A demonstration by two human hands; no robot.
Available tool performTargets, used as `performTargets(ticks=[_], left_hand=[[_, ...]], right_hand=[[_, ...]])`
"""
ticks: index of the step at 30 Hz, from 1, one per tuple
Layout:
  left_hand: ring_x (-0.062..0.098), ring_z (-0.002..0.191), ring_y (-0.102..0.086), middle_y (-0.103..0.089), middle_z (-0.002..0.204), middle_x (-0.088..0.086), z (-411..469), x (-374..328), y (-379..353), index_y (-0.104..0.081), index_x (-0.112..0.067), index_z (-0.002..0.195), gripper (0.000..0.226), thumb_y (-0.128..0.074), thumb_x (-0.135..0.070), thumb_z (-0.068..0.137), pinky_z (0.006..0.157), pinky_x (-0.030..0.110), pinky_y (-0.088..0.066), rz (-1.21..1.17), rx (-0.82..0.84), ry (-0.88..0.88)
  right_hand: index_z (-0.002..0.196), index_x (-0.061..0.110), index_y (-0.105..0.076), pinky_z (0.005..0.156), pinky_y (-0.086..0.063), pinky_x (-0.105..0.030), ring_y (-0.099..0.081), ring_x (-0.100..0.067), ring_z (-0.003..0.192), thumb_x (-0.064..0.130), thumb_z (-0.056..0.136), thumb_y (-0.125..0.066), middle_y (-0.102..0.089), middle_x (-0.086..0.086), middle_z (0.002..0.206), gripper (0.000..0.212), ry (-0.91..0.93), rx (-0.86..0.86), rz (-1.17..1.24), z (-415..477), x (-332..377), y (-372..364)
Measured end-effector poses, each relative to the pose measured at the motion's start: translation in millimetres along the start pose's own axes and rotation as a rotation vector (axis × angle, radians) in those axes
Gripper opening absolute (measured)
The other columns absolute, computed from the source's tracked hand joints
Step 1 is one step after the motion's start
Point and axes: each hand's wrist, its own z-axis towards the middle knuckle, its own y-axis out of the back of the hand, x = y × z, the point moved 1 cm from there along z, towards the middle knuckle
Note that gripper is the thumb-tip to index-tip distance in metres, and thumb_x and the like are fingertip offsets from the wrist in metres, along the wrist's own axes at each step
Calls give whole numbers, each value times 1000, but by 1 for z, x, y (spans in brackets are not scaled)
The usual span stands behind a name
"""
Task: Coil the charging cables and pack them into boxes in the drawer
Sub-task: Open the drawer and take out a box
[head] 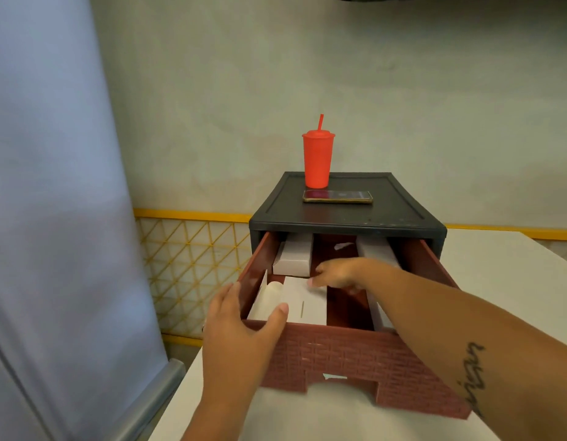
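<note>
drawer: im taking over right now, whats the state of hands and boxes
Left hand: rests on the front left corner of the drawer, thumb over the rim.
Right hand: reaches inside the drawer, fingertips at the far edge of the front left box; grip blurred.
Also inside: back left box, back right box.
Done: drawer open, boxes in it. No cable clearly shows, so packing cannot be judged.
Left: probably check the boxes, pack remaining cables, close the drawer.
</note>
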Motion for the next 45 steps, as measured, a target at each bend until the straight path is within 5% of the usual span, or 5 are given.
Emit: performTargets(ticks=[15,24,31,38,45], left_hand=[[16,133,-34,-31,148,-3,-4,5,2,-33,-17,144,89,-62,-60,72,104,35,-36,25,37,3],[17,138,-19,-24,150,-2,-17,-24,12,-34,-28,141,78,-64,-57,75,105,37,-27,8,10,-198],[-10,131,-29,-31,143,-28,-91,-81,15,-38,-69,112,62,-64,-56,58,101,18,-30,-484,290,-327],[2,95,-65,-66,104,-25,-138,-53,-10,-44,-45,120,90,-81,-36,38,70,12,-50,-747,647,-55],[8,95,-67,-70,103,-13,-148,-19,-31,-37,-47,124,117,-90,-55,20,73,19,-52,-643,754,80]], right_hand=[[86,14,-55,71,-50,-32,-59,-18,86,3,83,-64,-63,-6,94,14,154,-37,725,-45,9,23],[117,14,-47,70,-51,-31,-58,-15,87,3,87,-56,-56,-6,110,32,456,-590,1178,-170,-33,43],[98,16,-61,61,-57,-26,-68,-11,75,2,86,-48,-72,1,86,22,478,-548,1432,-273,-105,-12],[104,11,-66,62,-58,-34,-68,-22,80,23,26,-92,-70,-13,100,83,343,-330,1494,-292,-170,-101],[106,8,-64,87,-52,-41,-66,-22,84,6,73,-69,-70,-15,101,34,84,-202,1346,-280,-206,-115]])
